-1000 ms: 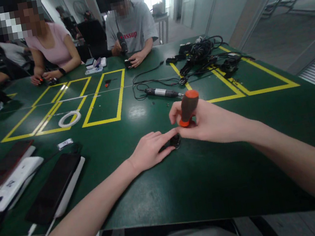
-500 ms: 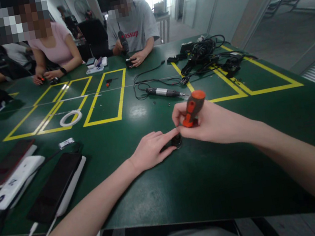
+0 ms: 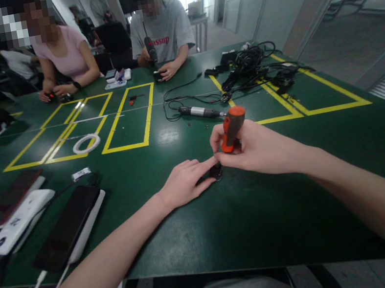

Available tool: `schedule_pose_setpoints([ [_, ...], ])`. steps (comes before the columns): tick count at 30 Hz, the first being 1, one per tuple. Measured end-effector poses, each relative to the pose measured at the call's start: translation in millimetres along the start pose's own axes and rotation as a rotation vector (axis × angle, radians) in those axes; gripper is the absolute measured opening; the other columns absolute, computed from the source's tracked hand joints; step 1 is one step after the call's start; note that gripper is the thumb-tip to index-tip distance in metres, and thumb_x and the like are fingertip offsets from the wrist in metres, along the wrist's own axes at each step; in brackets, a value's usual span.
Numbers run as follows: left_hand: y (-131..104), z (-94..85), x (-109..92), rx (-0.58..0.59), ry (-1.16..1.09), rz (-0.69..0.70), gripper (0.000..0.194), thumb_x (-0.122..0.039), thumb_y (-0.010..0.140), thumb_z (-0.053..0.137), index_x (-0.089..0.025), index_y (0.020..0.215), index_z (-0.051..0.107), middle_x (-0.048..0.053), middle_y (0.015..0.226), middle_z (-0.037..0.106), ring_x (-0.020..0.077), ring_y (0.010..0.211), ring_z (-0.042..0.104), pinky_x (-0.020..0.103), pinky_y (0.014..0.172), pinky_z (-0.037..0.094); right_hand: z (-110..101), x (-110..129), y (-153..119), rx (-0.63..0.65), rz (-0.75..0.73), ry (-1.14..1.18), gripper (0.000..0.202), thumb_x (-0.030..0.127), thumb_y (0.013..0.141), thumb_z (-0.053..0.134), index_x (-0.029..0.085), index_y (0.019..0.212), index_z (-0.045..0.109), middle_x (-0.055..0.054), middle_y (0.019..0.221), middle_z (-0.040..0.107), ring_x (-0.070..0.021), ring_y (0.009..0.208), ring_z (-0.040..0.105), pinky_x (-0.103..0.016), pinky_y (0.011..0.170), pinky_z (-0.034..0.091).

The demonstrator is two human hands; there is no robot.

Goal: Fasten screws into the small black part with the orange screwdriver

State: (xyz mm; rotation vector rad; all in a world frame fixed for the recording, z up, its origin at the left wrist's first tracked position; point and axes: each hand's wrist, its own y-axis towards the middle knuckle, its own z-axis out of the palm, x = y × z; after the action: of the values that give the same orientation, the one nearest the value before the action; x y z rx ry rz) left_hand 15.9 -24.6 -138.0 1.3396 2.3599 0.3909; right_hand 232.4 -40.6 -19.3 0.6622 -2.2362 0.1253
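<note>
The right hand [image 3: 245, 149] grips an orange-and-grey screwdriver [image 3: 233, 129] — tilted — while the left hand [image 3: 188, 182] touches a small black part [image 3: 215, 171].

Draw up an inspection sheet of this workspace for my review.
Surface: green tabletop, yellow tape outlines; spills: nothing seen.
Things in use: orange-and-grey-handled screwdriver, tip hidden; small dark part, details unclear.
Clutter: white ring, black phone, white power strip, black-and-silver cylindrical tool.
Hands: right hand grips the screwdriver, handle tilted; left hand holds the part between thumb and index finger.
Cables: black tangle at far right; thin black cord by the cylindrical tool.
Surroundings: grey-shirted person and pink-shirted person opposite, both handling things.
</note>
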Motion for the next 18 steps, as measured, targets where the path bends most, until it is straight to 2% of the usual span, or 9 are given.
schedule_pose_setpoints([
  [3, 0.2, 0.3, 0.2, -0.022, 0.004, 0.014, 0.045, -0.043, 0.109, 0.044, -0.015, 0.144, 0.053, 0.003, 0.083, 0.067, 0.0179, 0.080, 0.066, 0.030, 0.077, 0.054, 0.6, 0.6, -0.2, -0.009, -0.003, -0.008, 0.009, 0.016, 0.077, 0.063, 0.020, 0.084, 0.062, 0.002, 0.071, 0.060, -0.0150, 0.063, 0.054, -0.028, 0.065, 0.041],
  [7, -0.2, 0.8, 0.7, -0.031, 0.008, 0.020, 0.046, -0.042, 0.109, 0.046, -0.016, 0.146, 0.050, 0.002, 0.085, 0.067, 0.0174, 0.081, 0.066, 0.029, 0.077, 0.053, -1.2, 1.8, -0.6, -0.006, 0.027, -0.009, 0.032, 0.016, 0.077, 0.064, 0.018, 0.109, 0.065, 0.004, 0.067, 0.057, -0.0152, 0.059, 0.053, -0.027, 0.060, 0.040],
  [9, -0.4, 0.8, 1.0, -0.029, 0.006, 0.023, 0.046, -0.042, 0.109, 0.047, -0.017, 0.147, 0.049, 0.002, 0.085, 0.067, 0.0174, 0.081, 0.066, 0.029, 0.078, 0.053, -2.0, 2.1, -0.8, 0.007, 0.036, 0.000, 0.038, 0.014, 0.076, 0.065, 0.018, 0.114, 0.065, 0.003, 0.068, 0.057, -0.0156, 0.060, 0.054, -0.027, 0.059, 0.041],
  [11, -0.3, 0.8, 1.1, -0.023, 0.005, 0.023, 0.046, -0.042, 0.109, 0.047, -0.017, 0.148, 0.049, 0.002, 0.085, 0.067, 0.0173, 0.081, 0.066, 0.029, 0.078, 0.053, -1.9, 1.8, -0.8, 0.012, 0.039, -0.003, 0.036, 0.014, 0.075, 0.065, 0.017, 0.110, 0.066, 0.003, 0.069, 0.057, -0.0154, 0.060, 0.053, -0.027, 0.059, 0.041],
  [16, 0.1, 0.9, 0.6, -0.029, 0.013, 0.023, 0.045, -0.043, 0.109, 0.045, -0.016, 0.144, 0.051, 0.002, 0.085, 0.067, 0.0175, 0.080, 0.066, 0.029, 0.076, 0.053, -1.0, 1.4, -0.1, 0.004, 0.020, -0.026, 0.012, 0.015, 0.077, 0.063, 0.019, 0.088, 0.067, 0.001, 0.071, 0.061, -0.0152, 0.063, 0.053, -0.028, 0.063, 0.041],
  [18, 0.0, 1.0, 0.5, -0.043, 0.017, 0.030, 0.045, -0.043, 0.109, 0.044, -0.016, 0.145, 0.051, 0.002, 0.085, 0.067, 0.0172, 0.079, 0.066, 0.029, 0.074, 0.053, -2.0, 1.6, -0.2, 0.000, 0.012, -0.030, 0.011, 0.014, 0.077, 0.062, 0.019, 0.087, 0.067, 0.000, 0.073, 0.062, -0.0157, 0.066, 0.055, -0.028, 0.065, 0.041],
])
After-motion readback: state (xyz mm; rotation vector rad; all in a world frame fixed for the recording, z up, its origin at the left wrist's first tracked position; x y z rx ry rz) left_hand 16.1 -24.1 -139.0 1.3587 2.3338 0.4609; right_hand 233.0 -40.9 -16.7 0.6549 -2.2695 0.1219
